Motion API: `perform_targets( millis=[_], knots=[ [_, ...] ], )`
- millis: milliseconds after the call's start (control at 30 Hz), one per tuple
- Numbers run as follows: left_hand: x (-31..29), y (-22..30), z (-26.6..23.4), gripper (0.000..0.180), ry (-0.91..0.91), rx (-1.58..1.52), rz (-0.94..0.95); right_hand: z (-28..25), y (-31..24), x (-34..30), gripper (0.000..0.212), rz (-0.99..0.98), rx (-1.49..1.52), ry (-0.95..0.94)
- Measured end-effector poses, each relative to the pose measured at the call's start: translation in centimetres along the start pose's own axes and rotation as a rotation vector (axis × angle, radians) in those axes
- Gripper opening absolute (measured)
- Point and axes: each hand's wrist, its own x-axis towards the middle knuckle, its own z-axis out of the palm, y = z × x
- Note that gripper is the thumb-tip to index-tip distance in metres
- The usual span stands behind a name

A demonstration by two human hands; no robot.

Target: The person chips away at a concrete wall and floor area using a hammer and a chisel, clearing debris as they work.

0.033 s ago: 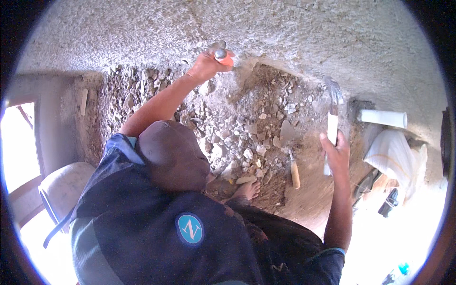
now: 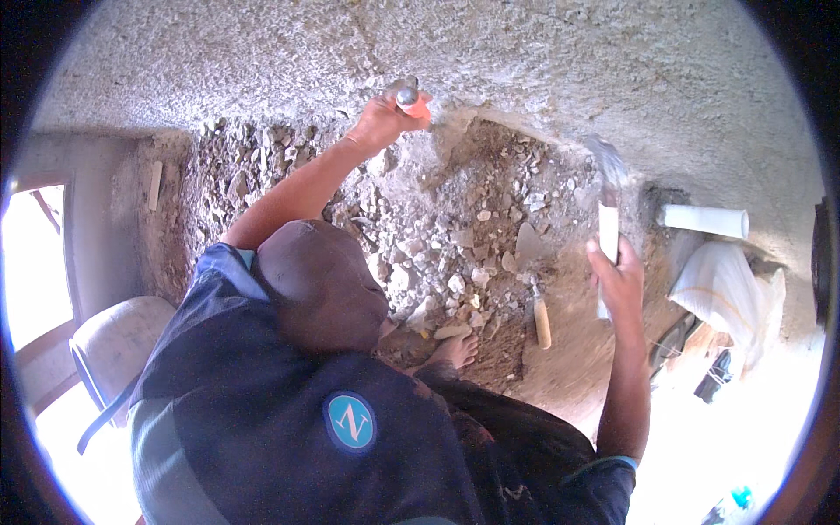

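Observation:
My left hand (image 2: 381, 120) is closed around a chisel (image 2: 408, 96) with an orange guard and a round metal end, held against the base of the rough grey wall. My right hand (image 2: 620, 278) grips a hammer (image 2: 608, 229) by its white handle. The curved metal head of the hammer is smeared by motion and stands to the right of the chisel, apart from it. Between my arms on the ground lies a trowel (image 2: 543, 322) with a wooden handle, its blade among the rubble.
Broken stones and rubble (image 2: 411, 254) cover the ground beside the wall (image 2: 525, 61). A white pipe (image 2: 704, 220) sticks out at the right, above a white sack (image 2: 717, 284). A chair (image 2: 122, 341) stands at the left, and a bare foot (image 2: 457, 352) rests near the stones.
The hammer head has shifted slightly to the left and toward the wall, and my right hand has moved a little with it. My left hand and the chisel stay in place.

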Motion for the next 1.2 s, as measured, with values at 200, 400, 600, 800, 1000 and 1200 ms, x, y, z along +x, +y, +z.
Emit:
perform_targets(
  millis=[200,400,600,800,1000,1200],
  knots=[
    [-0.6,-0.2,0.3,0.032,0.040,-0.227,0.016,4.1,-5.9,0.2,0.033,0.017,0.008,-0.203],
    [0.4,-1.7,1.6,0.037,-0.018,0.006,0.136,8.1,-9.0,0.8,0.026,0.047,0.340,-0.309],
    [0.1,-1.3,2.6,0.040,0.096,0.229,0.120,9.8,-8.2,1.0,0.028,0.101,0.211,-0.280],
    [-0.3,-0.9,2.9,0.033,0.140,0.389,0.184,9.5,-8.8,1.1,0.028,-0.043,0.161,-0.187],
    [-1.0,-0.5,2.7,0.037,0.057,0.381,0.175,9.6,-8.2,0.9,0.034,-0.231,-0.042,-0.122],
    [-0.6,-0.4,3.5,0.031,0.054,0.356,0.224,10.9,-7.0,1.1,0.032,-0.368,-0.201,-0.076]
  ],
)
